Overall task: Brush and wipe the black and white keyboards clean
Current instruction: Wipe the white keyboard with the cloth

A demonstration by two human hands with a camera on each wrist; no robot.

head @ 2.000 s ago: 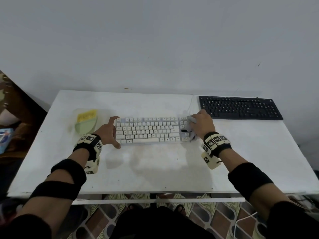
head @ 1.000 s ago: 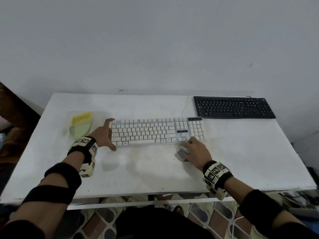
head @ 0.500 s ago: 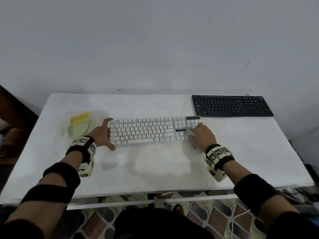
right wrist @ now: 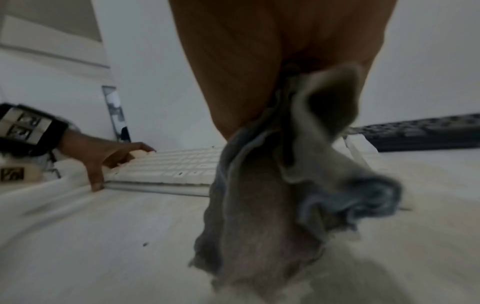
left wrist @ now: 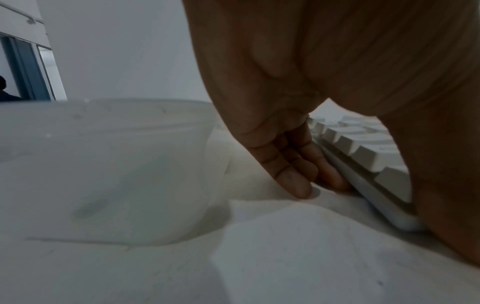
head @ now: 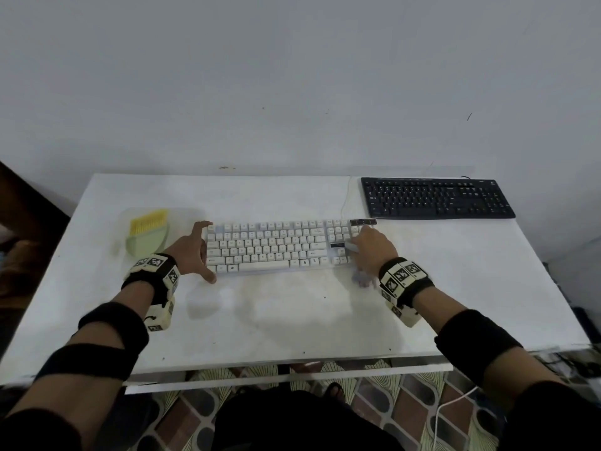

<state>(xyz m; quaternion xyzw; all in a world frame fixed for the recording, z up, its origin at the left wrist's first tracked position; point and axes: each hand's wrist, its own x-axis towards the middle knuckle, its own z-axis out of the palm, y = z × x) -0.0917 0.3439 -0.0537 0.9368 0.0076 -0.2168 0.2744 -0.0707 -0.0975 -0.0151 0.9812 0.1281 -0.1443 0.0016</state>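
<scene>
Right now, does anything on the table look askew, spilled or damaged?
Nothing stands out. The white keyboard and black keyboard lie flat, the brush sits in its clear container, and nothing looks spilled.

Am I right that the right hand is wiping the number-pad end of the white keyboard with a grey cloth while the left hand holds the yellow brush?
Not quite: the left hand holds no brush. Its spread fingers brace the white keyboard at its left end, as the head view shows; the yellow brush lies untouched beside it. The right hand does wipe the number-pad end with the grey cloth.
</scene>
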